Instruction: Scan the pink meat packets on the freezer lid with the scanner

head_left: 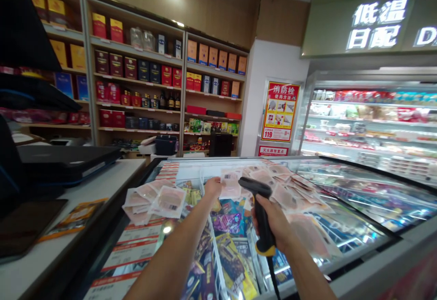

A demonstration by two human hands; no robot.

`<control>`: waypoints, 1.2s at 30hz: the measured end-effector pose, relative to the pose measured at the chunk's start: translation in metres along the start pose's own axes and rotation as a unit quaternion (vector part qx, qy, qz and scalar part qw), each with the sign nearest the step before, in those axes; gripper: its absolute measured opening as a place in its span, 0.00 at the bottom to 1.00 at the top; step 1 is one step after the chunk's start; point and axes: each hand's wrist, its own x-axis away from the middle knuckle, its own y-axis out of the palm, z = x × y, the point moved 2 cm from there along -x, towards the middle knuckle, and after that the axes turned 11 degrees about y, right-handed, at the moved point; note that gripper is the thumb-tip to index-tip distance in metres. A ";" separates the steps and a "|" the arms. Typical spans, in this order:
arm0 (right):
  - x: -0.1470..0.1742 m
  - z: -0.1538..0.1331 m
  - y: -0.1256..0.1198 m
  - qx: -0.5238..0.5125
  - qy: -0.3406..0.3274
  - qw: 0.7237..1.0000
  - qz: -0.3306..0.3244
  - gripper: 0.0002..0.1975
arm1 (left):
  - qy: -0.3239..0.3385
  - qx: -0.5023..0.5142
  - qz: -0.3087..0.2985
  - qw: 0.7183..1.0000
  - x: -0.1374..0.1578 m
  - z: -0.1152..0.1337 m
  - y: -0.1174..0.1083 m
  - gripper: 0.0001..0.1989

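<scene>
My left hand (pixel 213 187) reaches forward over a glass-topped freezer and pinches the left edge of a clear flat packet (pixel 231 183) with a barcode label. My right hand (pixel 273 220) is wrapped round the handle of a black and yellow barcode scanner (pixel 262 209), its head turned toward that packet and its cable hanging down. A spread pile of similar packets (pixel 287 190) with pinkish contents lies beyond and right of the scanner. To the left of my left arm is a smaller stack of such packets (pixel 155 200).
Coloured bags (pixel 235 263) show through the freezer glass. A strip of price labels (pixel 133 241) runs along its left side. On the counter (pixel 131 172) at left sit black equipment (pixel 68 161) and an orange packet (pixel 77 218). Shelves of boxes (pixel 136 68) stand behind; a chilled display (pixel 372 122) is at right.
</scene>
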 end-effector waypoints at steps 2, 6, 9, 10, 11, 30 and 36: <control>-0.003 0.002 0.003 0.010 0.006 1.000 -0.004 0.17 | 0.002 0.022 -0.010 1.000 -0.001 -0.002 -0.003 0.14; -0.005 0.004 0.006 0.013 0.003 1.000 -0.012 0.18 | 0.000 0.036 -0.013 0.999 -0.003 -0.004 -0.006 0.13; -0.003 0.002 0.009 0.011 -0.007 1.000 -0.006 0.17 | -0.002 0.031 -0.012 0.999 -0.004 -0.006 -0.007 0.13; -0.002 0.001 0.009 0.011 -0.006 1.000 -0.001 0.16 | -0.004 0.027 -0.011 1.000 -0.004 -0.007 -0.009 0.13; -0.001 0.000 0.008 0.011 -0.003 1.000 0.004 0.16 | -0.006 0.022 -0.012 1.000 -0.004 -0.008 -0.011 0.13; 0.000 -0.005 -0.021 -0.042 0.027 0.997 0.062 0.13 | -0.030 -0.193 -0.019 0.981 0.028 -0.066 -0.112 0.12; -0.001 -0.004 -0.023 -0.042 0.019 0.997 0.065 0.14 | -0.051 -0.271 0.019 0.961 0.040 -0.086 -0.148 0.09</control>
